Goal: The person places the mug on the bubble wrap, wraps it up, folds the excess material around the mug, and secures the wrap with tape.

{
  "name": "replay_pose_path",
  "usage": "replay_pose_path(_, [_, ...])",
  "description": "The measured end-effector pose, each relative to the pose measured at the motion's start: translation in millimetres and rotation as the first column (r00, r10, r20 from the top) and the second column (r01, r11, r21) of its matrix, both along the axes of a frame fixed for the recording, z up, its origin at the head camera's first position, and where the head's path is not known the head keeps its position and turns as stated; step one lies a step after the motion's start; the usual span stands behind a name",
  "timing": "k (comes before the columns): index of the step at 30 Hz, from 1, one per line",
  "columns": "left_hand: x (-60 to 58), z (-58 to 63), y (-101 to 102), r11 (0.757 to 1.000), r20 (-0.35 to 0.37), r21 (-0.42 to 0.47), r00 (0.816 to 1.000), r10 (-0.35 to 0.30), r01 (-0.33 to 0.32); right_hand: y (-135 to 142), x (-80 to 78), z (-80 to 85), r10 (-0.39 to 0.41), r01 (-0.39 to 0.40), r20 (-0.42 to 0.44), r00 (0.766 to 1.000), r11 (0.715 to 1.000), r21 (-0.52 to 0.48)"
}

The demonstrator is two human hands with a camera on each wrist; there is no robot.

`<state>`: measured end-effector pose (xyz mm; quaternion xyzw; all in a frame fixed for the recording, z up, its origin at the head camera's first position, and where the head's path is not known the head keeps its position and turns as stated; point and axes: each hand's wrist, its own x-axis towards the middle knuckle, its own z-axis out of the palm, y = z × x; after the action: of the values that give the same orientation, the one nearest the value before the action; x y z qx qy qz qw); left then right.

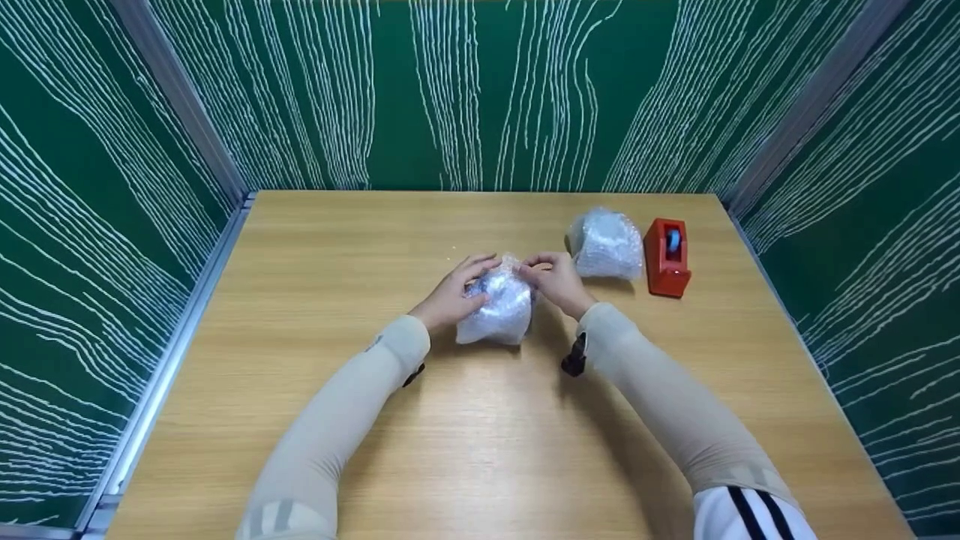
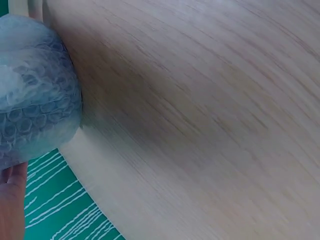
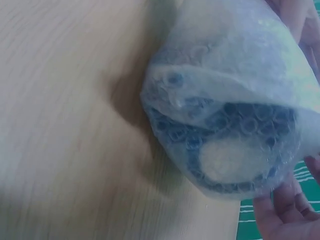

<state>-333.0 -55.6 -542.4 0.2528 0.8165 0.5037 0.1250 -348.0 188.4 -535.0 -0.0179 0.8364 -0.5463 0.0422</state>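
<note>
A bundle in clear bubble wrap (image 1: 498, 309) stands on the table between my hands, its contents hidden apart from something dark with a pale round patch (image 3: 232, 160) seen through the end in the right wrist view. My left hand (image 1: 454, 291) grips the bundle from the left, thumb on the near side and fingers over the top. With its fingertips, my right hand (image 1: 559, 281) pinches the wrap at the upper right edge. The left wrist view catches the bubbled side of the same bundle (image 2: 37, 95). A loose flap of wrap (image 3: 220, 82) crosses the bundle's end.
Behind my right hand sits a second bubble-wrapped bundle (image 1: 607, 244). A red tape dispenser (image 1: 666, 259) with a blue-cored roll stands to its right. The wooden table (image 1: 480, 450) is bordered by green panels (image 1: 390, 90) with white wavy lines.
</note>
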Motion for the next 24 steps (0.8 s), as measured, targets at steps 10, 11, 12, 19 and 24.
replay_pose_path(10, [1.0,1.4,3,0.99,0.053,-0.136,0.998,-0.025,0.032,3,-1.5,-2.8,-0.006,0.012,0.107,0.994,0.998,-0.058])
replay_pose_path(11, [0.7,1.4,4,0.988,0.042,-0.152,0.999,-0.03,0.036,2,-1.5,-2.9,-0.012,0.02,0.122,0.992,0.997,-0.068])
replay_pose_path(12, [0.2,1.5,4,0.985,0.034,-0.167,0.999,-0.036,0.041,3,-1.5,-2.9,-0.017,0.029,0.14,0.99,0.996,-0.079])
replay_pose_path(19, [-4.3,5.8,5,0.97,0.007,-0.234,0.997,-0.07,0.07,4,-0.1,1.6,-0.016,0.035,0.215,0.976,0.996,-0.086])
replay_pose_path(24, [-7.1,10.9,4,0.966,0.006,-0.247,0.997,-0.076,0.075,9,0.3,6.3,-0.001,0.016,0.181,0.983,0.996,-0.085])
